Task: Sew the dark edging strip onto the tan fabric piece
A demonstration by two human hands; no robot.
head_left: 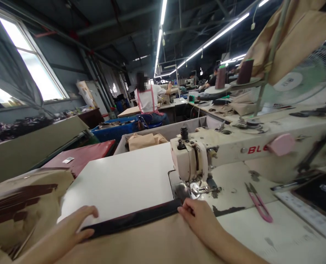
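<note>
A tan fabric piece with a dark strip along its far edge lies on the white table in front of me. My left hand rests flat on the fabric at the strip's left end, fingers stretched out. My right hand presses the strip's right end with its fingertips, just before the presser foot of the cream sewing machine.
Pink thread snips lie on the table right of the needle. A heap of tan and dark pieces sits at my left. A grey bin holds tan fabric behind the table. A fan and thread cones stand right. A person works ahead.
</note>
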